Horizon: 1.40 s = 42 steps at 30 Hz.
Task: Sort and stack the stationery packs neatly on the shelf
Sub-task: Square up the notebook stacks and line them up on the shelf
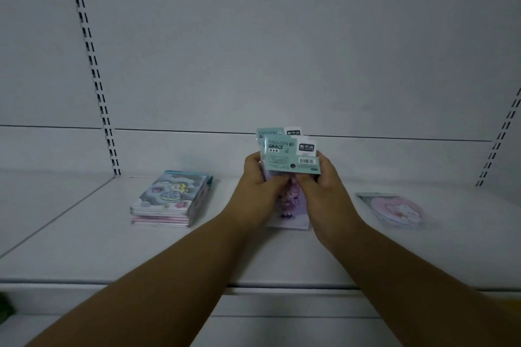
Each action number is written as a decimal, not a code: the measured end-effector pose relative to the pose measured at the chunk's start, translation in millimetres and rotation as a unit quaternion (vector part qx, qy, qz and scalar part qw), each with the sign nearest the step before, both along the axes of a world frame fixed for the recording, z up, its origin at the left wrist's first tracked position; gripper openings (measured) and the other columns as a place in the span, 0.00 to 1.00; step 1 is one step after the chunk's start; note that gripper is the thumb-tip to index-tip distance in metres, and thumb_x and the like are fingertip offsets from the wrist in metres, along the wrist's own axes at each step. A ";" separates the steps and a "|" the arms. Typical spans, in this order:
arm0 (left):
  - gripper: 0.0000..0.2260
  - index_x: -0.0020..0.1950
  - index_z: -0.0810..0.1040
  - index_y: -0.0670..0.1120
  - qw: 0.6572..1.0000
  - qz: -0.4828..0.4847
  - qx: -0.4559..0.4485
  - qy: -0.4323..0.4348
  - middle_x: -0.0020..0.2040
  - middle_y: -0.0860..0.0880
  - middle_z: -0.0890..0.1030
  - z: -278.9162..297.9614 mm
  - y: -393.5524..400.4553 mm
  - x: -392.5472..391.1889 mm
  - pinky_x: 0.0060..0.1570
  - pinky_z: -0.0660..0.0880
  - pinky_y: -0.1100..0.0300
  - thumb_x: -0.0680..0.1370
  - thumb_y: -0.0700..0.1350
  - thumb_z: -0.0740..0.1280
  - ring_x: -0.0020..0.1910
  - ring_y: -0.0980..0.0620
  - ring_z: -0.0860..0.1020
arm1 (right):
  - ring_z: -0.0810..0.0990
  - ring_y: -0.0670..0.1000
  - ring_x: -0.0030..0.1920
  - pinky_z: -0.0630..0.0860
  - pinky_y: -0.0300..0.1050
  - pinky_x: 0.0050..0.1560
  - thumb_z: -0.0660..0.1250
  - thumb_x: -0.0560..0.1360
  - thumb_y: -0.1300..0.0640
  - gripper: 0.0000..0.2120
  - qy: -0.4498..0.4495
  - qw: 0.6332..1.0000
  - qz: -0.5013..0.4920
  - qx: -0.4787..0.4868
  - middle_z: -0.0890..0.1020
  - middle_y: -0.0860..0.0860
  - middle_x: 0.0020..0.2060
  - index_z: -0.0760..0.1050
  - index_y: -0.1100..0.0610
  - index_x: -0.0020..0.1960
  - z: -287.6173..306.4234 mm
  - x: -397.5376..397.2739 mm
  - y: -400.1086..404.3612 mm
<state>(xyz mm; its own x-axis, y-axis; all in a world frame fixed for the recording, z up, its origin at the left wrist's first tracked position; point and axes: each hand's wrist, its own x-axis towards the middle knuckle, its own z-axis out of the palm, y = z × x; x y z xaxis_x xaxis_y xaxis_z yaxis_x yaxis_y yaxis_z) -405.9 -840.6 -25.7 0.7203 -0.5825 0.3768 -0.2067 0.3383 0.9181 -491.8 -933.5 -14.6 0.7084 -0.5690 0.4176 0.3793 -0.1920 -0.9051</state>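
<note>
Two stationery packs (287,158) stand gripped between left hand (260,177) and right hand (321,180) above shelf (253,256).

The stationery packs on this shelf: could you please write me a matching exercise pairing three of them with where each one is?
Things:
1. Stack of packs with the cloud picture
2. Pink round-design pack
3. Packs with teal "FASHION GRACE" headers

Places:
A. Held upright in the grip of both hands, left hand and right hand
B. Lying alone on the shelf, right of the hands
C. Piled on the shelf, left of the hands

Pairs: 1-C, 2-B, 3-A
</note>
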 end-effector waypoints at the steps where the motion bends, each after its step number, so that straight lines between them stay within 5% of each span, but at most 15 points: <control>1: 0.19 0.59 0.71 0.53 1.000 -0.003 0.003 0.007 0.53 0.52 0.83 -0.5 0.5 -0.5 0.45 0.82 0.54 0.70 0.46 0.70 0.51 0.51 0.83 | 0.82 0.47 0.55 0.81 0.46 0.53 0.64 0.78 0.57 0.16 0.005 1.000 0.000 0.002 0.82 0.48 0.57 0.71 0.51 0.65 -0.2 -0.1 0.5; 6: 0.15 0.61 0.72 0.52 0.999 -0.038 -0.001 0.027 0.57 0.47 0.82 1.4 2.9 -5.4 0.53 0.79 0.44 0.75 0.44 0.66 0.54 0.47 0.82 | 0.84 0.49 0.50 0.82 0.51 0.50 0.63 0.78 0.51 0.09 0.022 0.999 -0.008 0.026 0.82 0.50 0.53 0.70 0.49 0.58 -1.2 3.4 -1.6; 9: 0.16 0.63 0.70 0.54 0.996 -0.067 0.061 -0.002 0.57 0.52 0.81 0.3 10.0 -2.2 0.48 0.80 0.61 0.76 0.48 0.66 0.53 0.56 0.82 | 0.83 0.42 0.48 0.81 0.37 0.45 0.63 0.79 0.53 0.10 0.033 0.999 0.001 -0.013 0.81 0.45 0.51 0.67 0.49 0.59 -5.9 0.5 -3.4; 13: 0.17 0.63 0.67 0.60 0.980 -0.085 0.163 -0.075 0.57 0.62 0.78 -1.5 28.4 4.0 0.46 0.74 0.73 0.77 0.48 0.66 0.53 0.67 0.78 | 0.83 0.45 0.52 0.81 0.40 0.49 0.63 0.79 0.57 0.14 0.066 0.995 0.042 -0.061 0.80 0.47 0.53 0.66 0.51 0.63 -7.9 -9.3 -7.6; 19: 0.23 0.72 0.60 0.53 0.950 -0.035 0.246 -0.187 0.58 0.62 0.73 1.5 36.9 -1.1 0.39 0.67 0.84 0.80 0.44 0.64 0.54 0.64 0.74 | 0.74 0.26 0.51 0.72 0.22 0.43 0.58 0.79 0.49 0.16 0.164 0.956 0.087 -0.225 0.73 0.32 0.56 0.61 0.41 0.65 -7.9 -34.5 -21.3; 22: 0.22 0.71 0.63 0.52 0.946 -0.027 0.255 -0.198 0.59 0.59 0.75 5.6 38.7 -2.1 0.39 0.69 0.82 0.79 0.40 0.65 0.53 0.64 0.74 | 0.76 0.29 0.53 0.73 0.26 0.47 0.62 0.78 0.49 0.16 0.170 0.954 0.055 -0.241 0.76 0.33 0.55 0.64 0.38 0.64 -6.7 -35.8 -24.3; 25: 0.17 0.66 0.71 0.52 0.947 0.020 0.261 -0.186 0.55 0.56 0.80 12.3 39.6 -1.1 0.38 0.73 0.74 0.78 0.43 0.67 0.48 0.62 0.78 | 0.80 0.45 0.54 0.78 0.47 0.55 0.64 0.77 0.47 0.15 0.176 0.960 0.016 -0.219 0.81 0.43 0.55 0.70 0.43 0.62 -4.0 -26.9 -26.7; 27: 0.12 0.61 0.74 0.50 0.948 0.048 0.274 -0.156 0.47 0.55 0.81 19.8 35.8 2.1 0.35 0.77 0.67 0.78 0.46 0.68 0.42 0.59 0.80 | 0.83 0.52 0.49 0.80 0.54 0.52 0.65 0.76 0.45 0.14 0.197 0.965 -0.004 -0.175 0.83 0.50 0.51 0.75 0.50 0.58 2.3 -18.4 -27.0; 33: 0.12 0.51 0.79 0.44 0.916 0.101 0.383 -0.066 0.42 0.48 0.83 30.1 16.1 20.2 0.31 0.74 0.62 0.76 0.51 0.70 0.38 0.52 0.80 | 0.80 0.51 0.24 0.79 0.45 0.29 0.67 0.76 0.49 0.16 0.293 0.954 0.001 -0.056 0.82 0.52 0.24 0.78 0.61 0.38 14.9 6.8 -29.9; 38: 0.13 0.37 0.74 0.48 0.874 0.136 0.455 -0.108 0.35 0.52 0.76 16.9 6.6 29.9 0.26 0.64 0.64 0.76 0.54 0.66 0.33 0.56 0.75 | 0.71 0.50 0.18 0.65 0.36 0.20 0.68 0.75 0.48 0.18 0.387 0.917 -0.018 -0.094 0.76 0.55 0.24 0.75 0.62 0.36 17.2 20.8 -39.3; 42: 0.16 0.34 0.70 0.48 0.840 0.161 0.493 -0.156 0.33 0.52 0.72 9.2 1.5 31.9 0.26 0.63 0.62 0.76 0.57 0.64 0.32 0.56 0.72 | 0.65 0.49 0.15 0.62 0.35 0.20 0.68 0.74 0.45 0.22 0.414 0.896 -0.052 -0.152 0.72 0.55 0.21 0.72 0.61 0.31 10.3 26.5 -45.4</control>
<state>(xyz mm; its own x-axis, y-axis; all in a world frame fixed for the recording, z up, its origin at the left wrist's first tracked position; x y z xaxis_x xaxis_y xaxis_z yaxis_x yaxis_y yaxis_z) -374.0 -839.1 -16.5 0.8563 -0.5159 0.0240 -0.4240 -0.6757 0.6031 -465.3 -978.9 -4.3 0.7969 -0.5987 -0.0804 -0.4324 -0.4725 -0.7679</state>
